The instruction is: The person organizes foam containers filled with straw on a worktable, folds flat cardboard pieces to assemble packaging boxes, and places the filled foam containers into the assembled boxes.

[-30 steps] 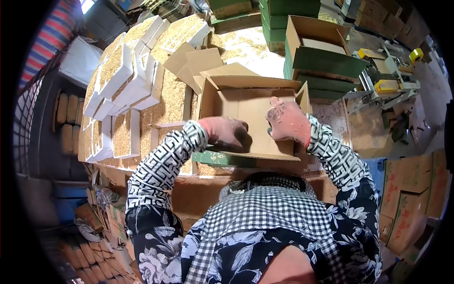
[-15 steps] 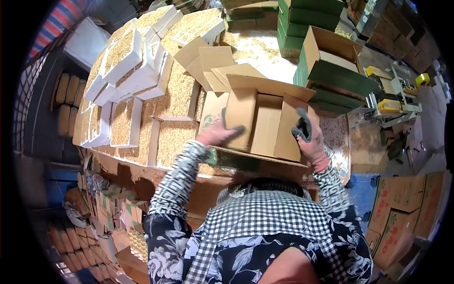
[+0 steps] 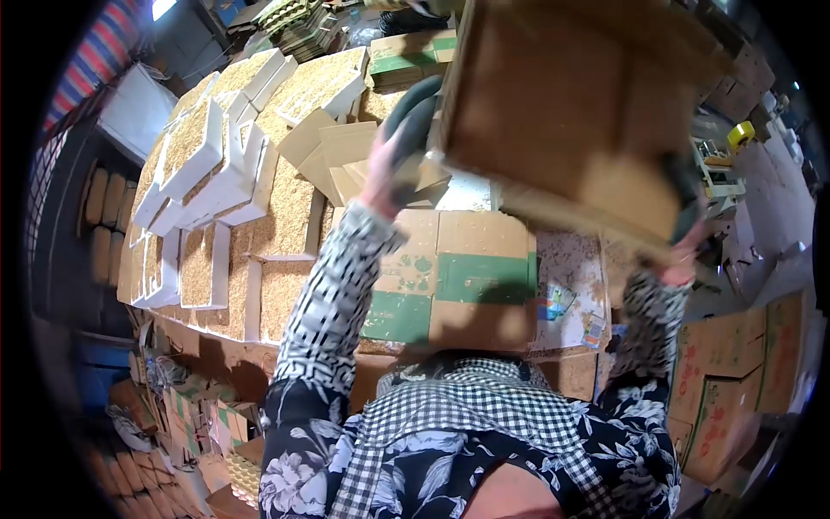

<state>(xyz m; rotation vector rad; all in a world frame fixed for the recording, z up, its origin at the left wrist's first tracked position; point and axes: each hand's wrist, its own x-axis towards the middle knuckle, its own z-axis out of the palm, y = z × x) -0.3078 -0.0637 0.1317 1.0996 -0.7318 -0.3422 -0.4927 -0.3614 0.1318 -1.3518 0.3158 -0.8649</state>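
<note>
An open cardboard box [image 3: 545,112] is lifted well above the table, tilted and blurred by motion. My left hand [image 3: 399,151], in a pink glove with dark fingers, grips its left side. On the box's right side my right hand [image 3: 685,238] has hold of the edge, its dark gloved fingers partly hidden and smeared. Below the box lies a flattened green-banded carton [image 3: 480,277] near the table's front edge. Loose cardboard pieces [image 3: 346,143] rest to the left of the raised box.
White foam trays [image 3: 194,156] heaped with sawdust-like bedding [image 3: 285,208] fill the table's left half. A folded green-striped carton [image 3: 415,54] sits at the back. At right stand a tape roll [image 3: 741,134] and large brown cartons [image 3: 718,389].
Both hands have taken hold of the open box and raised it up and away from the table. The flattened carton beneath now shows. The stacked green boxes at the back right are now hidden.
</note>
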